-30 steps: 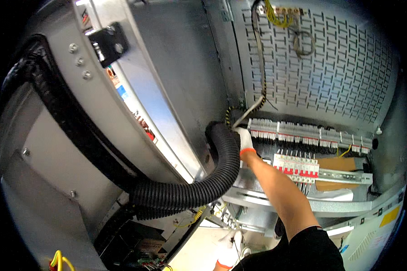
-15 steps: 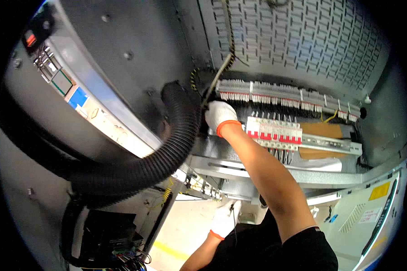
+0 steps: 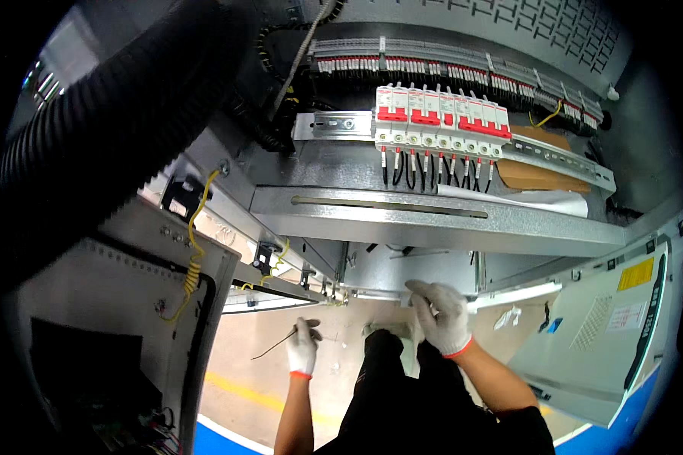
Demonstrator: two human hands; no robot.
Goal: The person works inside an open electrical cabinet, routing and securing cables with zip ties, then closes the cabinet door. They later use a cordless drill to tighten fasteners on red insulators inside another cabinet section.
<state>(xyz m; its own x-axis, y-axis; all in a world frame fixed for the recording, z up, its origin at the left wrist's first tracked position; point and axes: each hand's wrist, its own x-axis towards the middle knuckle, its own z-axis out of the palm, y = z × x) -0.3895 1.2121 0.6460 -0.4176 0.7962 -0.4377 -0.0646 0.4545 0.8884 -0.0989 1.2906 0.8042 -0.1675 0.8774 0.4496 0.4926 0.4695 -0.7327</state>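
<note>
Beige floor (image 3: 235,341) bkgd; thin dk rod (image 3: 279,343) in L hand (image 3: 302,353), jutting left.

A grey metal plate (image 3: 330,168) carries a slotted rail (image 3: 322,124), brown cardboard (image 3: 535,177) and a white sheet (image 3: 546,202).

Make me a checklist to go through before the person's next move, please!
1. Hands gloved: ok; left hand and right hand are both covered.
2. Thin dark rod held: ok; it is in the left hand's grip.
3. Right hand clear of the metal above: cannot tell; its fingertips look close to the edge.
4. Breakers in a row on the rail: ok.
5. Space behind the front beam clear: not ok; a white sheet and brown cardboard lie there.
6. Power off: cannot tell; nothing visible settles it.
</note>
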